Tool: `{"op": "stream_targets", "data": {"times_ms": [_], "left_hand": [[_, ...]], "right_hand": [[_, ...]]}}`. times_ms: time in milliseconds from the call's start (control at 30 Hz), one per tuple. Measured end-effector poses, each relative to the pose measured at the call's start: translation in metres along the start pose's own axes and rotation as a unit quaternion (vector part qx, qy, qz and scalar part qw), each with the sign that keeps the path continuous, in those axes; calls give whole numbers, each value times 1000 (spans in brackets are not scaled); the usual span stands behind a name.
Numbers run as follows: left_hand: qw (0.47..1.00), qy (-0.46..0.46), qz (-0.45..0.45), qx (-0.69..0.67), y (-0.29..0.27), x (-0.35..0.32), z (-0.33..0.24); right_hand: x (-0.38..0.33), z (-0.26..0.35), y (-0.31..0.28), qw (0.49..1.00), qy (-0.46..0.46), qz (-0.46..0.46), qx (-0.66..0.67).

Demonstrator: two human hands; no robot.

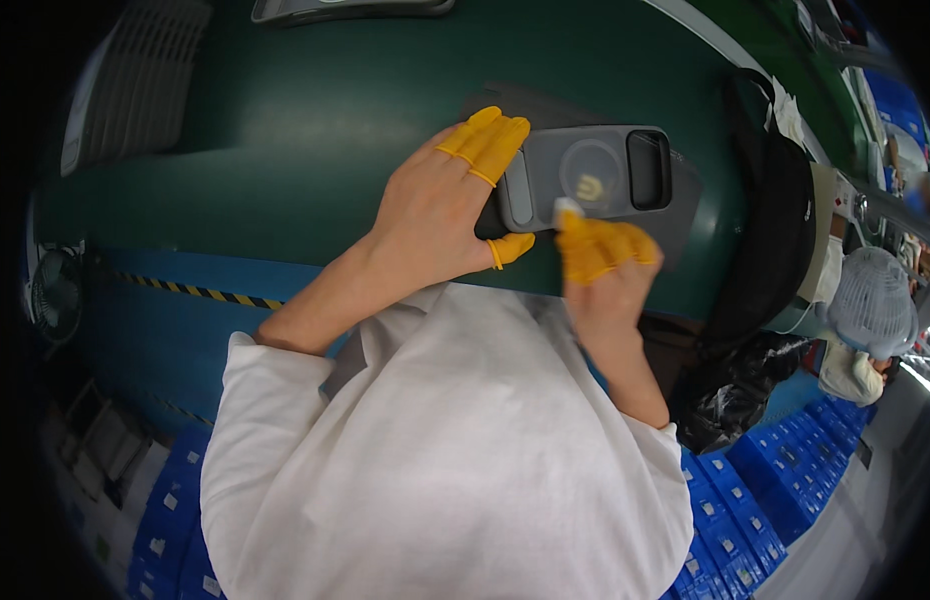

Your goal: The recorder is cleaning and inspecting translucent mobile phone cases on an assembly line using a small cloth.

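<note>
A grey phone case [545, 180] with a faint ring on its back and a dark camera cutout at its right end lies on a dark grey mat [688, 205]. My left hand [440, 195], wearing yellow finger cots, grips the case's left end, thumb on the near edge and fingers toward the far edge. By the near edge, my right hand [607, 265], also in yellow finger cots, pinches a small white piece [567, 208]. Motion blurs that piece, so its kind cannot be made out. A small pale yellowish mark [589, 188] shows inside the ring.
The mat lies on a green worktable [315, 120]. A stack of pale trays [135, 85] stands far left, another tray [350, 10] at the top edge. On the right are a black bag [775, 200], a fan [873, 300] and a black plastic sack [740, 390]. Blue bins [735, 510] line the floor.
</note>
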State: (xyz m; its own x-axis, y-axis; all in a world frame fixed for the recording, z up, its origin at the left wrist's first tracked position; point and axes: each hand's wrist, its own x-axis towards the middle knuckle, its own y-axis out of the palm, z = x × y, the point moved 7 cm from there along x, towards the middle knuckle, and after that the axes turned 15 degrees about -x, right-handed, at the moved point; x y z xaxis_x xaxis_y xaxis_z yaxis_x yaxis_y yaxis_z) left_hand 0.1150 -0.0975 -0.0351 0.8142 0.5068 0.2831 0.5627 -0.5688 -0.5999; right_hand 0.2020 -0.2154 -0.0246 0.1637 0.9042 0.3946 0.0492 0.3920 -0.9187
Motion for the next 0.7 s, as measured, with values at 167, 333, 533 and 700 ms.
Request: {"op": "stream_targets", "data": {"times_ms": [167, 333, 533, 700], "left_hand": [[1000, -6, 4, 1, -1, 0, 2], [1000, -8, 18, 11, 1, 0, 1], [1000, -6, 13, 14, -1, 0, 2], [1000, 4, 0, 14, -1, -2, 4]], "right_hand": [[0, 6, 2, 999, -6, -11, -34], [3, 16, 1, 1000, -6, -10, 4], [-4, -35, -7, 991, 108, 22, -75], [17, -24, -2, 996, 82, -20, -20]]}}
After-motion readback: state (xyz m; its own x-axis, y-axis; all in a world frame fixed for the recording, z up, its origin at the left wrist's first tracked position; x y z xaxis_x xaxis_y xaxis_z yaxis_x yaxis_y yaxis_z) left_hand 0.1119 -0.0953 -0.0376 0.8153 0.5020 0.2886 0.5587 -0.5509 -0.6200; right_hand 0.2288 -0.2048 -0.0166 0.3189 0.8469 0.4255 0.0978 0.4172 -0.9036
